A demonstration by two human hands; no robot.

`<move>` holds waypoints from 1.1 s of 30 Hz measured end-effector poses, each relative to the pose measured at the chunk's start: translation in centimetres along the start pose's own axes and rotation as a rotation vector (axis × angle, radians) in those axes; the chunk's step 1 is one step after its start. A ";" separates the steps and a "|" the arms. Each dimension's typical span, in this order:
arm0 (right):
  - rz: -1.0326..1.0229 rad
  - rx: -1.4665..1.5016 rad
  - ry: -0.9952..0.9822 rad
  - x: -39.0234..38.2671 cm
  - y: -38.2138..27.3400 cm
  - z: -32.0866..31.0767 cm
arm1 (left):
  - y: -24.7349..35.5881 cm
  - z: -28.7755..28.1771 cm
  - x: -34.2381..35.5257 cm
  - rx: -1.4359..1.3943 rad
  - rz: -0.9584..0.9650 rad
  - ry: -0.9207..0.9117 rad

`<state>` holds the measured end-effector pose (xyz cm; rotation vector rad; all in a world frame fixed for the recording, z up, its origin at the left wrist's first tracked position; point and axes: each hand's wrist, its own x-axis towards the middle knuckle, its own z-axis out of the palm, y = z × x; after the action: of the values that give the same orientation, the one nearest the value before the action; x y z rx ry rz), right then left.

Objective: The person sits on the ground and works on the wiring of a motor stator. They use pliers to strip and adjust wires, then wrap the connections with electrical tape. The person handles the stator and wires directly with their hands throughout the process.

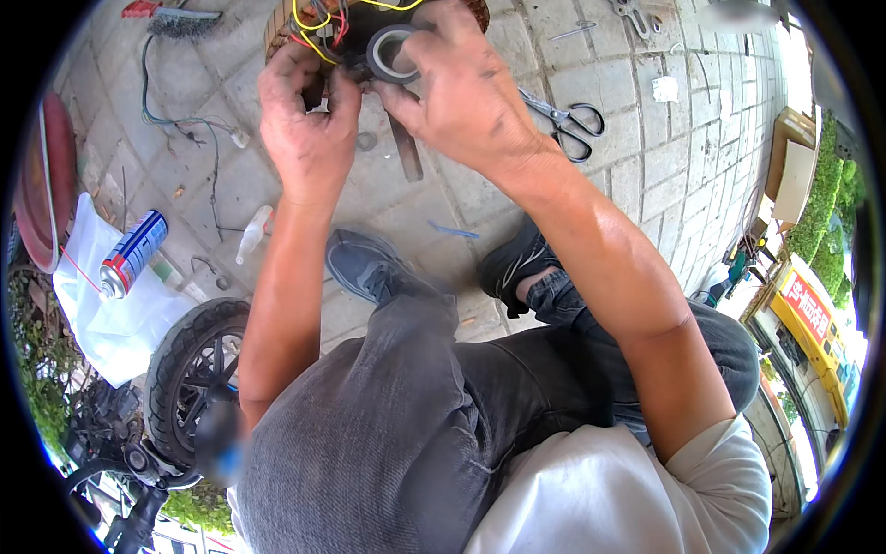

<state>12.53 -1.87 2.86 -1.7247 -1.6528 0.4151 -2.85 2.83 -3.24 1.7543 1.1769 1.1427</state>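
Two bare hands working at a wired, round ribbed part point(277, 30). The right hand point(484, 106) has its fingers closed on a dark roll of tape point(375, 57), the thumb below it and the roll standing on edge just beside the left fingertips. The left hand point(309, 125) curls at the near edge of the ribbed part, thumb opposite fingers; whether they pinch a strand cannot be told. Yellow wires point(318, 50) and a red wire point(342, 26) lie just beyond the left fingers; a flat bar point(404, 152) lies below the right thumb, and scissors point(565, 120) rest to the right of the right hand.

Good practice here would be to steady the leads with the left fingers, keep the roll close and any tape taut, and leave loose wires clear of it. Both forearms reach forward, the right slanting inward, the left nearly straight, wrists close together.
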 end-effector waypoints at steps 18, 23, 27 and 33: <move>-0.184 -0.101 0.063 -0.5 1.1 0.1 | 0.2 -0.5 -0.3 -0.319 -0.329 -0.058; -0.228 -0.092 0.041 -0.1 1.1 -0.3 | 0.6 0.4 -1.0 -0.486 -0.386 -0.012; -0.208 -0.097 0.014 -0.3 1.1 -0.5 | 1.1 1.3 -1.5 -0.611 -0.413 0.034; -0.155 -0.106 -0.007 -0.4 0.9 -0.7 | 1.1 1.5 -0.8 -0.599 -0.429 0.051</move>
<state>13.59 -2.35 2.68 -1.6572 -1.8282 0.2648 -1.27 1.58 -3.03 0.9721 1.0312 1.1236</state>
